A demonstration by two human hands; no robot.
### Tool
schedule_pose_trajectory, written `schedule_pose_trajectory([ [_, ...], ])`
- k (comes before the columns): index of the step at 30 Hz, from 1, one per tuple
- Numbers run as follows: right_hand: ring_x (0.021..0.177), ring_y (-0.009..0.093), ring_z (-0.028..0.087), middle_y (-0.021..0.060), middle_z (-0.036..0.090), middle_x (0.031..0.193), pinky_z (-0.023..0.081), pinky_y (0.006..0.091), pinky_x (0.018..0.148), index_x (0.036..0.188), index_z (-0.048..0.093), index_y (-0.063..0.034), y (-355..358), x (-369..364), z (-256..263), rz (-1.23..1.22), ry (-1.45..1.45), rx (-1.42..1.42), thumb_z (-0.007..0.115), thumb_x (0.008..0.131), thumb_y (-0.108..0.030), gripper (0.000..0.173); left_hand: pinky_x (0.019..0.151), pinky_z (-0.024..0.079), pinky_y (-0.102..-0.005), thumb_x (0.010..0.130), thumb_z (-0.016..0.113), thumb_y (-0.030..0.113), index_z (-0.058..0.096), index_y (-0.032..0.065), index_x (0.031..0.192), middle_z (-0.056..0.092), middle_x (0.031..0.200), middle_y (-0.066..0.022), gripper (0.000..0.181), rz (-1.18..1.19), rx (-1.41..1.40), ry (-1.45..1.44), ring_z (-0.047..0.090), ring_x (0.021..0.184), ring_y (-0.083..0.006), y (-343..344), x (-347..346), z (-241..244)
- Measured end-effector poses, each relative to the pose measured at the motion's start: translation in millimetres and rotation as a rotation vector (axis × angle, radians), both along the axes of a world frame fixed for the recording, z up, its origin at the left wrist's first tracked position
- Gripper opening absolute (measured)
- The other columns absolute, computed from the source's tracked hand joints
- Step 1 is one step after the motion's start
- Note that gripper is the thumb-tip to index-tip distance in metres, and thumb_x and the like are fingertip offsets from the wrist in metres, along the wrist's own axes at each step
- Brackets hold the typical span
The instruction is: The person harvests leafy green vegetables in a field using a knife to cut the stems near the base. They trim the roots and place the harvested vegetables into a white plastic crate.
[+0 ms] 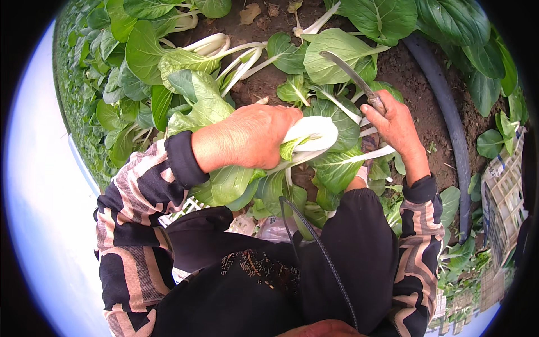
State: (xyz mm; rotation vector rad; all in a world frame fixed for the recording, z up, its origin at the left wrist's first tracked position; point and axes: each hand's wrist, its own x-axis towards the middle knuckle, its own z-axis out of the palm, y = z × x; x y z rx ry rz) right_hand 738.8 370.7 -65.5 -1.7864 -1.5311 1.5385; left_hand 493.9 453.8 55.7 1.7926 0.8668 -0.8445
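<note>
A head of bok choy (313, 134) with a thick white base is gripped in my left hand (252, 137), its green leaves spreading to the left and below the wrist. My right hand (391, 122) is closed around the handle of a curved, worn knife (351, 73), whose blade points up and to the left, over a broad leaf. The blade is apart from the held head. Loose bok choy leaves (341, 168) with white stalks lie on the soil between and below my hands. Several bok choy heads (210, 44) lie on the ground beyond my left hand.
A black hose (448, 101) curves along the soil at the right. Plastic crates (505, 189) stand at the far right, and another crate (191, 206) shows beside my leg. Dense leafy plants (84, 63) grow at the left, with larger ones (454, 21) at upper right.
</note>
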Motion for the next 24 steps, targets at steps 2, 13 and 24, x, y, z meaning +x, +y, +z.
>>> schedule_pose_trajectory([
  [2, 0.074, 0.035, 0.058, 0.0182, 0.059, 0.079, 0.045, 0.0411, 0.067, 0.094, 0.053, -0.0030, 11.5, -18.4, 2.6, 0.055, 0.087, -0.032, 0.060, 0.083, -0.034, 0.033, 0.081, 0.047, -0.0398, 0.062, 0.064, 0.005, 0.053, 0.0012, 0.104, 0.059, 0.098, -0.0186, 0.044, 0.056, -0.107, 0.015, 0.059, 0.094, -0.0351, 1.9, -10.9, 10.9],
  [13, 0.093, 0.042, 0.057, 0.0268, 0.060, 0.096, 0.044, 0.0459, 0.082, 0.102, 0.051, 0.0044, 76.3, -118.4, -46.5, 0.228, 0.002, -0.138, 0.054, 0.085, -0.032, 0.040, 0.100, 0.040, -0.0374, 0.060, 0.070, 0.014, 0.047, 0.0056, 0.125, 0.017, 0.146, -0.0229, 0.069, 0.059, 0.293, 0.290, 0.049, 0.116, -0.0351, 65.4, -74.1, -39.7],
  [24, 0.097, 0.039, 0.058, 0.0231, 0.061, 0.100, 0.045, 0.0466, 0.083, 0.105, 0.050, 0.0007, 74.4, -153.3, -51.5, 0.297, -0.229, -0.166, 0.053, 0.088, -0.027, 0.033, 0.099, 0.040, -0.0362, 0.057, 0.072, 0.019, 0.053, 0.0052, 0.119, 0.032, 0.133, -0.0208, 0.066, 0.152, 0.320, 0.286, 0.049, 0.113, -0.0359, 66.0, -114.0, -94.4],
])
